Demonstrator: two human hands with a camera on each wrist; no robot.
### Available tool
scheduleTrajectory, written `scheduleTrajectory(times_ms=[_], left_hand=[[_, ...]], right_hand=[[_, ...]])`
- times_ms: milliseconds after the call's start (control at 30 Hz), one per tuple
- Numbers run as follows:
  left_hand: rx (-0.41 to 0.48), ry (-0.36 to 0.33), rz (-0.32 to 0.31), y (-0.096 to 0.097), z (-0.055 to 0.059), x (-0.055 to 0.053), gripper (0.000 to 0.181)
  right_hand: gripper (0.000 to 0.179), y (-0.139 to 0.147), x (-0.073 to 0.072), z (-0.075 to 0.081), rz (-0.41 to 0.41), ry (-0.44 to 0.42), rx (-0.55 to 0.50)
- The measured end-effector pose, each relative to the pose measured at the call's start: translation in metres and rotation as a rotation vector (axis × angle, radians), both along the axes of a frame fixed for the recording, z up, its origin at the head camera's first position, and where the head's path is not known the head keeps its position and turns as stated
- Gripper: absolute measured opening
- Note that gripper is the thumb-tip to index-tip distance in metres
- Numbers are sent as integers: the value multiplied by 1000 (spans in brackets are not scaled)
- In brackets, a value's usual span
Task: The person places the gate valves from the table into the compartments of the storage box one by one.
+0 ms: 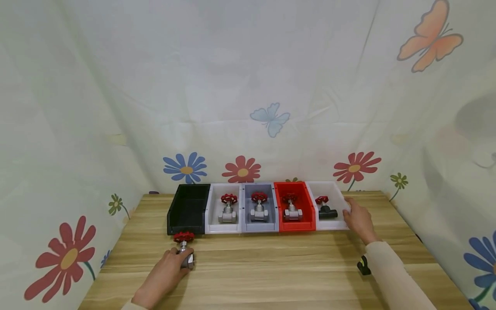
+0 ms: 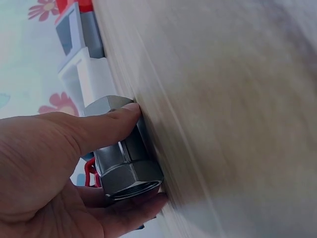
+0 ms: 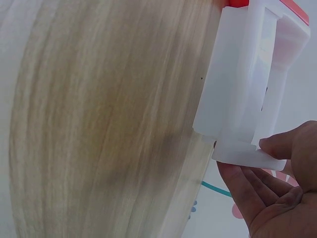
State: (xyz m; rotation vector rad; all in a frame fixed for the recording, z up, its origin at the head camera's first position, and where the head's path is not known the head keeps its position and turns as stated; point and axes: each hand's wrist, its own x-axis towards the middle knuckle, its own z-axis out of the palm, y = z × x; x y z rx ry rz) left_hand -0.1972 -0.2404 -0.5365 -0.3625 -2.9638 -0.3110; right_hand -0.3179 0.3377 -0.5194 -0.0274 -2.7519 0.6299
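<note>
My left hand [image 1: 167, 268] pinches a steel gate valve [image 1: 187, 261] with a red handwheel, low over the table before the black bin [image 1: 187, 230]. In the left wrist view the thumb lies across the valve's body [image 2: 117, 154], fingers on its other side. My right hand [image 1: 360, 218] pinches the side wall of the rightmost white bin [image 1: 329, 187], thumb on its edge and fingers outside, as the right wrist view shows. In that bin lies a dark valve [image 1: 327, 212] with a red handwheel.
Between the end bins stand a white bin [image 1: 225, 229], a grey bin [image 1: 260, 228] and a red bin [image 1: 298, 226], each with a red-wheeled steel valve. A small black-and-yellow object [image 1: 363, 265] lies beside the right forearm. Behind the wooden table [image 1: 248, 271] hangs a flowered curtain [image 1: 217, 86].
</note>
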Motion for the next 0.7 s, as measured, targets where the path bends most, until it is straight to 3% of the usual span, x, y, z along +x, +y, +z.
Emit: scheduleTrajectory(times_ms=[500, 700], left_hand=[[11, 7, -18, -7, -2, 2, 51], [27, -31, 5, -8, 1, 4, 49]], right_hand=[[44, -2, 1, 2, -3, -21, -2], [44, -3, 1, 4, -4, -12, -6]])
